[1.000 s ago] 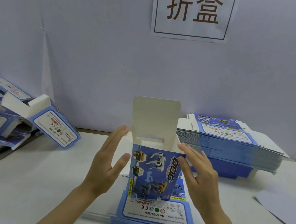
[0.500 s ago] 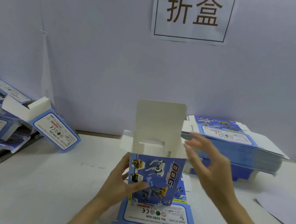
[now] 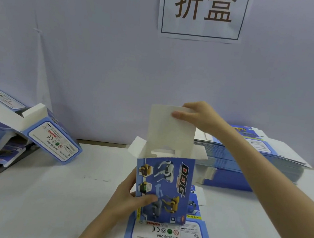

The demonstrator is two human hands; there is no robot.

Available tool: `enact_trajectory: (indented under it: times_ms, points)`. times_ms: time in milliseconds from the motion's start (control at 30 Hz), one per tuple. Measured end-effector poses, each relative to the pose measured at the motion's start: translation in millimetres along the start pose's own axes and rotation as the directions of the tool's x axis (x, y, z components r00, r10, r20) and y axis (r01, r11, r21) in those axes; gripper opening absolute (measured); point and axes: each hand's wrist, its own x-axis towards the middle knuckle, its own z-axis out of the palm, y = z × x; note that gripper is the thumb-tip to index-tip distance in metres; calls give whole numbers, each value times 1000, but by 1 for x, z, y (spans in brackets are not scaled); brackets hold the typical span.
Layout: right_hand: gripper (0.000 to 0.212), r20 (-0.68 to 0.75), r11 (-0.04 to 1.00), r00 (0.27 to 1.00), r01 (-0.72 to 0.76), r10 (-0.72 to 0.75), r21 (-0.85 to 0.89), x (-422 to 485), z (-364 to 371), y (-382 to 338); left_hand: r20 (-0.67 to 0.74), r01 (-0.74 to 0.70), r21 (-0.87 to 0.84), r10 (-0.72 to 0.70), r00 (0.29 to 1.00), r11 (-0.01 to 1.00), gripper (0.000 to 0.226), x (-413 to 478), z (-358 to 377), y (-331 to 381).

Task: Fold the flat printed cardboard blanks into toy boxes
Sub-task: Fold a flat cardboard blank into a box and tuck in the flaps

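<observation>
Here, box [image 3: 167, 177] upright; lid [image 3: 166, 133] (top edge) pinched

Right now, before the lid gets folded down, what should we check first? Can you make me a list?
1. Left hand grips the box by its side: ok.
2. Right hand pinches the top corner of the lid flap: ok.
3. Lid flap stands upright and is free to fold: ok.
4. Side flaps are tucked inward: not ok, both splay outward.
5. Box bottom is closed: cannot tell, it is hidden.
</observation>
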Motion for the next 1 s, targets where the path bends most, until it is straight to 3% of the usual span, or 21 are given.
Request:
enact_trajectory:
  times_ms: [133,267,333,400,467,567,633,733,800,900,1000]
  points:
    - [34,188,907,967,-231,174,351,20,4,18,18,5,-26,-5,1000,1000,66,1,-2,-1]
    - [45,426,753,830,-528,360,392,32,6,33,57,-15,17,14,998,1000,76,-1,-4,1]
    - [31,472,755,744,-618,473,219,31,21,41,61,-29,29,27,998,999,80,0,-4,0]
    - [21,432,819,708,-552,559,-155,24,37,50,49,-20,21,19,999,1000,82,0,-2,-1]
    - [21,368,813,725,-509,582,-282,14,43,55,40,-3,13,3,999,1000,82,-1,-2,-1]
    - [15,448,841,712,-482,540,-247,7,37,50,44,-14,22,13,999,1000,82,-1,-2,-1]
    - [13,448,896,779,-418,438,-150,8,34,47,49,-24,21,23,999,999,83,-2,-3,-1]
    - [19,374,864,877,-418,303,280,12,20,47,38,-30,22,29,999,999,87,-1,-2,0]
    - [17,291,846,946,-271,145,459,12,12,44,42,-19,19,18,999,1000,91,-1,-2,-1]
    - [23,31,906,999,9,-25,423,8,12,30,41,-3,19,2,999,1000,85,0,-1,0]
    - [13,5,897,997,73,-83,435,2,12,24,45,-12,14,11,999,1000,82,0,0,0]
